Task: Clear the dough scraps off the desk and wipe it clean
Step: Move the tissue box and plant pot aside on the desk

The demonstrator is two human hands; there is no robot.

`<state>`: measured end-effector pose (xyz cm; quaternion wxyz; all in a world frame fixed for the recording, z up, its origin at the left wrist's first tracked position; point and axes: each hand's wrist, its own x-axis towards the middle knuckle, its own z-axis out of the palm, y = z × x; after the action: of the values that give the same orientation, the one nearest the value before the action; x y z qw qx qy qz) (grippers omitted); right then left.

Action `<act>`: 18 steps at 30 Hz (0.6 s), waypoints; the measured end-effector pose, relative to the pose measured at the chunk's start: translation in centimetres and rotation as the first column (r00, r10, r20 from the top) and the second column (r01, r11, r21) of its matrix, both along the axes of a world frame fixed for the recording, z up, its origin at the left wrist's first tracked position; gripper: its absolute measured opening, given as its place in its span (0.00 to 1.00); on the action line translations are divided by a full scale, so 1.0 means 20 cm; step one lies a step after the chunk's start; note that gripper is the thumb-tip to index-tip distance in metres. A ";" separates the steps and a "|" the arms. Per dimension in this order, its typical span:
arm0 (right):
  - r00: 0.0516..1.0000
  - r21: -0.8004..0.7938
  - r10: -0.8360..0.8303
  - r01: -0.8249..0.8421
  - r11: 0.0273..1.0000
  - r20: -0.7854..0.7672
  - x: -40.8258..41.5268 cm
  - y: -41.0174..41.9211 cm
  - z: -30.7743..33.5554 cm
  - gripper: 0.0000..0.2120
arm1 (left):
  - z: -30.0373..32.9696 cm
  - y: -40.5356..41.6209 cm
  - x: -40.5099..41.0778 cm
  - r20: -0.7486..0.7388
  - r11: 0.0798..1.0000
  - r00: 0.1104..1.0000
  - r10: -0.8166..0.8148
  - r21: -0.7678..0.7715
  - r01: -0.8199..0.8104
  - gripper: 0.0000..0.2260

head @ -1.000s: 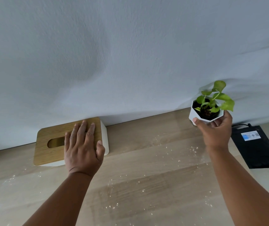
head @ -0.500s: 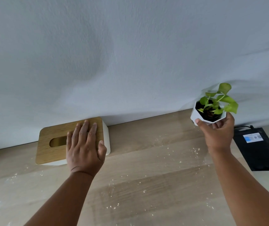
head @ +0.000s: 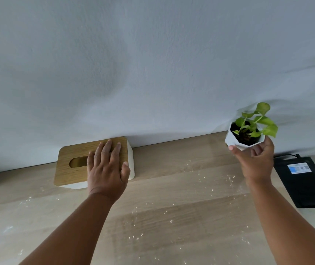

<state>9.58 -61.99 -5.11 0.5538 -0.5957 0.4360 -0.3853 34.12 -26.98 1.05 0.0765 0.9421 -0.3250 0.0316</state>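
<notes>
**Plant pot lifted higher, tissue box pinned flat**

Your right hand [head: 256, 159] has carried the plant pot [head: 237, 139] a little higher and further right than a moment ago, up against the pale wall [head: 152, 64]; fingers curl under its white faceted base, thumb on the near face, and it tilts slightly toward you; your left hand [head: 106, 169] has not budged, fingers straight and lying flat on the wooden lid of the tissue box [head: 70, 155], thumb down the right side, nothing gripped.

Hard to read: the left hand covers the right half of the lid and part of its slot; the pot's underside is hidden in your palm; the label [head: 299, 167] on the black pouch [head: 305, 188] is too blurred to make out, and the cable [head: 284, 155] behind it runs out of sight behind your hand.

Around you: the dough scraps [head: 212, 190] lie as fine white specks scattered over the wooden desk [head: 172, 217], thickest between your two arms and toward the near left; the tissue box sits at the back against the wall; the pouch lies flat at the right, just beside your right wrist; both forearms cross the near desk and cover part of the specks.
</notes>
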 end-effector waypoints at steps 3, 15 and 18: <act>0.999 0.018 -0.026 0.027 0.999 -0.047 -0.03 0.04 0.01 0.50 | 0.00 0.01 0.01 -0.020 1.000 1.000 -0.009 0.020 0.009 0.29; 0.993 0.126 -0.101 0.109 0.986 -0.067 -0.03 0.45 -0.02 0.53 | 0.01 0.01 0.03 -0.087 0.999 0.996 -0.009 0.039 0.012 0.31; 0.996 0.136 -0.016 0.027 0.990 -0.084 0.05 0.61 0.00 0.52 | 0.01 0.01 0.03 -0.111 0.999 0.994 -0.014 0.035 0.018 0.31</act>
<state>10.62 -49.74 -5.03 0.5707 -0.5669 0.4902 -0.3355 34.71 -26.74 1.30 0.0777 0.9410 -0.3282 -0.0271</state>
